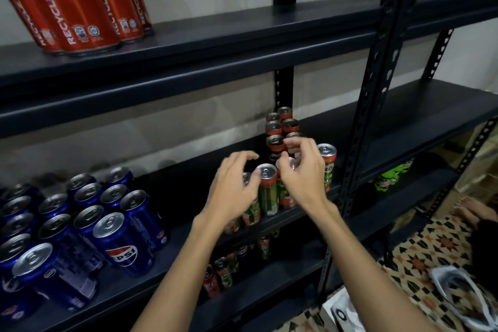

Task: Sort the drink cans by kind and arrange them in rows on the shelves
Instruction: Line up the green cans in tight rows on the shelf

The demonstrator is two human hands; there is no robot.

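Slim green Milo cans (268, 191) stand in a column at the right end of the middle shelf (172, 245), running back to the wall. My left hand (233, 188) curls over the top of a front green can (252, 210), thumb beside the neighbouring can's lid. My right hand (303, 172) curls over another green can (285, 194) just to the right, thumb and fingers round its rim. One more green can (327, 164) stands to the right of that hand. Blue Pepsi cans (121, 240) fill the shelf's left end in rows. Red cans (80, 0) stand on the upper shelf (242, 35).
A black perforated upright (369, 105) rises just right of my hands. On the lower shelf are mixed red and green cans (223, 269); more green cans (390, 178) stand behind the upright. White plastic bags (455, 294) lie on the patterned floor, with a person's foot (474, 210) nearby.
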